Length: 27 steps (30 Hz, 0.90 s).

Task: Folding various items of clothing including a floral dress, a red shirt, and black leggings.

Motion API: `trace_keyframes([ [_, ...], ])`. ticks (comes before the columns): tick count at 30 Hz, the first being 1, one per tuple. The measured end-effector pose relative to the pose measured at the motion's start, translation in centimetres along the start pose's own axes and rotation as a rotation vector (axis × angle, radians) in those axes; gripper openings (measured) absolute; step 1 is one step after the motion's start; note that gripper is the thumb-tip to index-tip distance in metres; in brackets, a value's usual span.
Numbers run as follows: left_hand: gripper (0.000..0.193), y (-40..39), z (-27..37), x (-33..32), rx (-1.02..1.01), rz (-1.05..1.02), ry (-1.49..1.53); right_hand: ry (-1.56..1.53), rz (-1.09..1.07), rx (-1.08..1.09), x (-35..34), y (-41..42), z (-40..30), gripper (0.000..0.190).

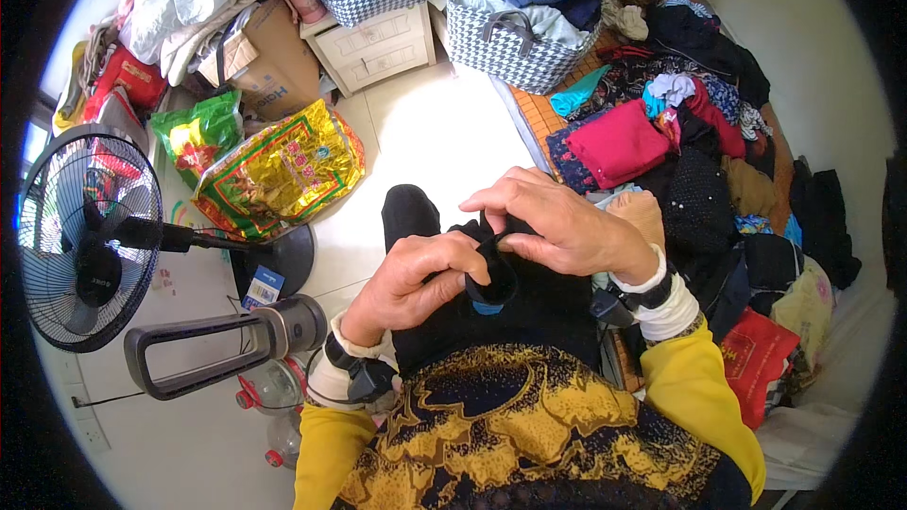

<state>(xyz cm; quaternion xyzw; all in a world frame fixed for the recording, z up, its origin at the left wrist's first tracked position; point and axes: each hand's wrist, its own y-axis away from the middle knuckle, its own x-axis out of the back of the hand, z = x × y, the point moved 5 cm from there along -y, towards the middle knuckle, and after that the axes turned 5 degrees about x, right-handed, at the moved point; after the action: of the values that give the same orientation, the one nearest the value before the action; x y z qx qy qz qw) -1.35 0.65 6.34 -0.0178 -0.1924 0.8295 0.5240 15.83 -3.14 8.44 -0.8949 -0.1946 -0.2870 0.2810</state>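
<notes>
Above my lap, a small black fabric piece [497, 282], possibly a sock, is pinched between both hands. My left hand [418, 280] grips its near left edge between thumb and bent forefinger. On the other side my right hand [560, 223] holds the far right edge with thumb and fingers. The fabric forms a round opening between them, and a bit of blue shows at its lower end. My black-trousered legs [425, 329] are right beneath it. The rest of the piece blends into the dark trousers, so its full shape cannot be made out.
Heaped clothes with a folded pink garment [616, 142] lie on the right. Beyond stand a houndstooth basket [521, 57] of clothes and a white drawer cabinet [375, 49]. A pedestal fan [92, 237], a bladeless fan [212, 354] and a gold plastic bag [283, 170] are left.
</notes>
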Motion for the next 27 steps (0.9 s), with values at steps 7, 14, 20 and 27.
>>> trace_keyframes([
  [7, 0.021, 0.8, -1.2, 0.7, 0.245, 0.211, 0.002, 0.332, 0.141, 0.076, 1.9, 0.2, -0.1, 0.027],
  [14, 0.022, 2.2, -0.1, 6.2, 0.057, 0.864, -0.25, 0.657, 0.706, 0.059, 10.5, 0.4, -2.5, 0.028],
  [20, 0.02, 2.7, 1.5, 9.4, 0.002, 1.066, -0.413, 0.849, 0.548, 0.104, 10.7, -0.9, -2.1, 0.031],
  [27, 0.039, 3.5, 2.3, 12.6, -0.071, 1.185, -0.324, 0.836, 0.779, 0.135, 11.6, -0.6, -1.1, 0.014],
])
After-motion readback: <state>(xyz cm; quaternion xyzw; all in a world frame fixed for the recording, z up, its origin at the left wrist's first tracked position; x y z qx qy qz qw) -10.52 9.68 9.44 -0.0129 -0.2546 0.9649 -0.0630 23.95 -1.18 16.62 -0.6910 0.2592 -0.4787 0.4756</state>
